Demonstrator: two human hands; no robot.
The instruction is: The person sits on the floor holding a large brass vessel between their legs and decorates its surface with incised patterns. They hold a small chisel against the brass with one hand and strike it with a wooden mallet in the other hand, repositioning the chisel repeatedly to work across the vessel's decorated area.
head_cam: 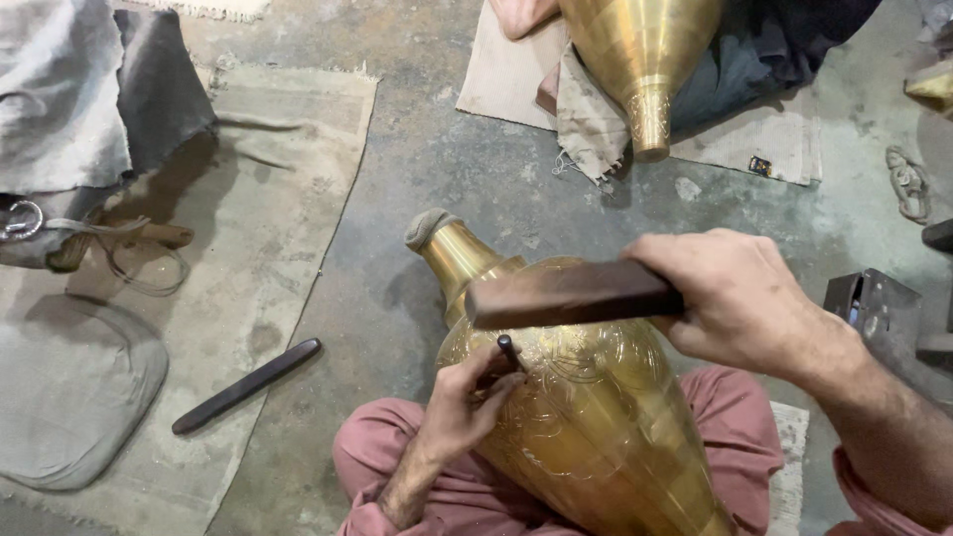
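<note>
1. The brass vase [586, 417] lies tilted across the person's lap, on pink trousers [740, 437], its cloth-capped neck [447, 243] pointing out over the floor [447, 149].
2. The left hand [467, 402] rests on the vase's shoulder, its fingers pinching a thin dark punch [509, 350] whose tip meets the engraved brass.
3. The right hand [740, 298] is closed around a dark wooden block [571, 295], held just above the punch's top.
4. A dark flat stick [248, 385] lies on the floor beside a mat [268, 199], left of the vase.
5. A second brass vessel [640, 50] rests on cloth at the floor's far edge.
</note>
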